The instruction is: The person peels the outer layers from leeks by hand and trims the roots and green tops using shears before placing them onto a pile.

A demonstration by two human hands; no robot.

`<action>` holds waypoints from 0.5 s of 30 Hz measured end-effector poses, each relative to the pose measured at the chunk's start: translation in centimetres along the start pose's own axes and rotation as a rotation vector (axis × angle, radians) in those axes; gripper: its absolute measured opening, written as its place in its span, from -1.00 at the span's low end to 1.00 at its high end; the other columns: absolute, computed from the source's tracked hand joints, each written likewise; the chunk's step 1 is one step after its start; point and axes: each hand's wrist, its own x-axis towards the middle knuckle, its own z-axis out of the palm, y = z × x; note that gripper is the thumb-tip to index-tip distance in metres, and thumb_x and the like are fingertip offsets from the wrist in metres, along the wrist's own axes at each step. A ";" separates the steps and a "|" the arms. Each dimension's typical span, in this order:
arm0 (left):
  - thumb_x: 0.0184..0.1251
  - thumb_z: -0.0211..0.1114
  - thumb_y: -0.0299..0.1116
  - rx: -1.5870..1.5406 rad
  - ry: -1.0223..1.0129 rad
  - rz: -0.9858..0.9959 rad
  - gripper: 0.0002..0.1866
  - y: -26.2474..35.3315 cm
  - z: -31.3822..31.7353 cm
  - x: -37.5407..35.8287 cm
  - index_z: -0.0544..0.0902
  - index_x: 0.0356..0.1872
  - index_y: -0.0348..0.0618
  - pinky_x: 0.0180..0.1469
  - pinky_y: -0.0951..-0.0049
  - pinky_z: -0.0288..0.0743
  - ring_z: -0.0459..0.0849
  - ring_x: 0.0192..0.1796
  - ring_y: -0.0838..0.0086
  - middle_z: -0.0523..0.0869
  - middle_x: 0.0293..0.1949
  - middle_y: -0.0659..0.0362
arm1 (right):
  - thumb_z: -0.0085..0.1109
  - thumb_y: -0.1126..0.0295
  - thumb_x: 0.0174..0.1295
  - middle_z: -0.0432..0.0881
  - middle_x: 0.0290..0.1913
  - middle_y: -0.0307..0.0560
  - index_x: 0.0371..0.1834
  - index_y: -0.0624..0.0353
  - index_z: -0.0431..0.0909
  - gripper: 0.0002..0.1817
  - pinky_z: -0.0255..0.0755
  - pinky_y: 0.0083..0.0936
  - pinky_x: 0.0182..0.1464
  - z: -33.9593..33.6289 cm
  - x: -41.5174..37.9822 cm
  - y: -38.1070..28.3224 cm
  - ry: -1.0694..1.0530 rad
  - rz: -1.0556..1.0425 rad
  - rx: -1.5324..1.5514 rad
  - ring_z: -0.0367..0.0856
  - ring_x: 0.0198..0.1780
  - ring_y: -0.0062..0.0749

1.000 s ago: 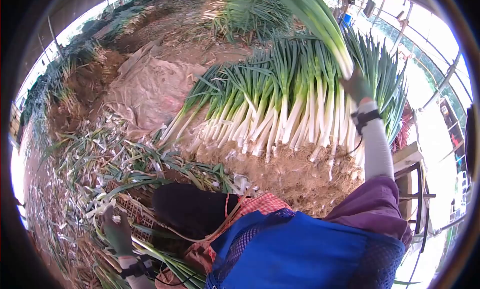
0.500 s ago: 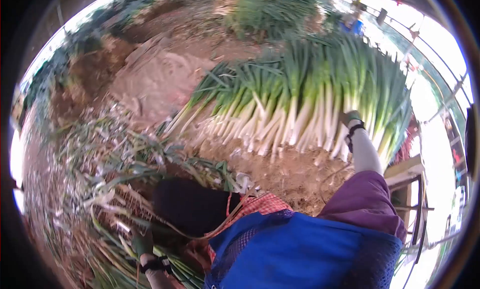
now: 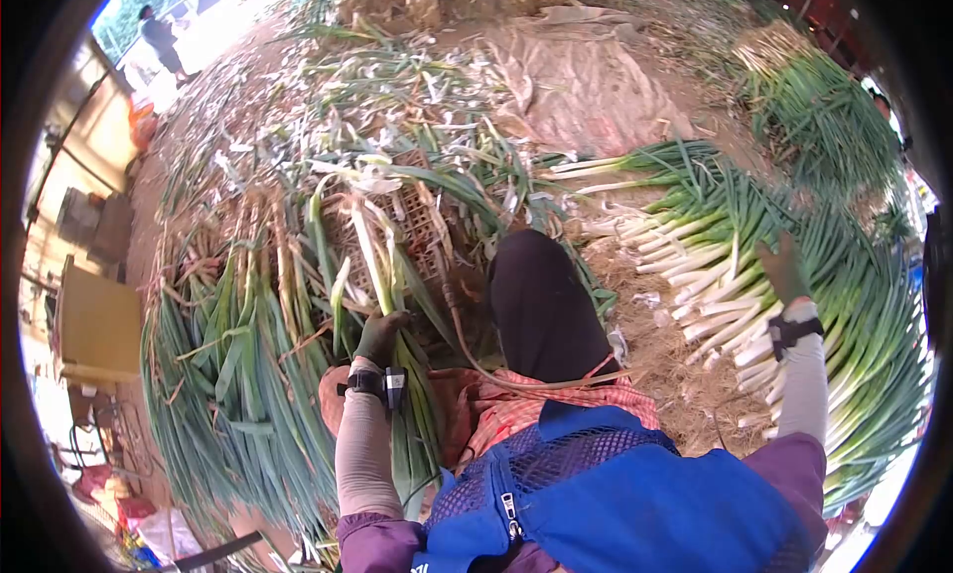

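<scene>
Leeks fill most of what you see: your left hand [image 3: 380, 335], gloved dark and wearing a black wrist strap, is curled shut around one untrimmed leek [image 3: 382, 275] whose pale stalk rises from your fist and whose green leaves run down past your forearm toward your lap. It looks rough, with yellowed, papery outer skin and limp leaves. Just to the left of that hand lies a heap of untrimmed leeks [image 3: 238, 375], long dark green leaves with brown, dry stalks at the far end, spread over the ground. Your right hand [image 3: 782, 270], also gloved and strapped at the wrist, is stretched out to the side and rests flat, fingers extended, on the stack of cleaned leeks [image 3: 735, 265]; it grips nothing that you can make out. Those cleaned ones have bright white shanks laid side by side, pointing toward you, with fresh green tops fanning away. A woven basket [image 3: 417, 221] sits beyond your left hand, half buried in peelings [image 3: 397, 107]. Your dark knee [image 3: 541, 300] lies between the two piles. No brand, label or legible writing shows anywhere.
</scene>
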 end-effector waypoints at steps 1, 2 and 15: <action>0.27 0.30 -0.29 -0.078 0.000 -0.009 -0.67 1.8 0.2 -1.4 0.66 -0.05 -0.32 -0.11 0.44 0.55 0.69 -0.25 0.44 0.74 -0.22 0.16 | 0.26 0.08 0.26 0.58 0.19 0.30 0.27 0.27 0.46 -0.39 0.41 -0.16 0.27 0.3 0.3 -6.4 -0.093 -0.066 0.173 0.57 0.19 0.16; 0.27 0.30 -0.31 -0.156 0.001 -0.016 -0.64 3.4 0.4 -2.8 0.62 0.00 -0.34 -0.14 0.42 0.58 0.69 -0.28 0.41 0.73 -0.21 0.15 | 0.26 0.13 0.29 0.61 0.13 0.27 0.26 0.26 0.47 -0.43 0.47 -0.22 0.22 1.4 0.4 -11.6 -0.041 -0.364 0.211 0.62 0.13 0.07; 0.31 0.24 -0.33 0.085 -0.149 0.076 -0.56 8.2 2.0 -12.7 0.53 0.18 -0.30 0.02 0.53 0.49 0.58 -0.10 0.57 0.64 -0.13 0.26 | -0.15 0.40 0.54 0.72 -0.05 -0.04 0.29 0.15 0.46 -0.66 0.61 -0.61 -0.07 15.4 -13.0 -51.6 -1.207 -0.703 1.865 0.68 -0.06 -0.40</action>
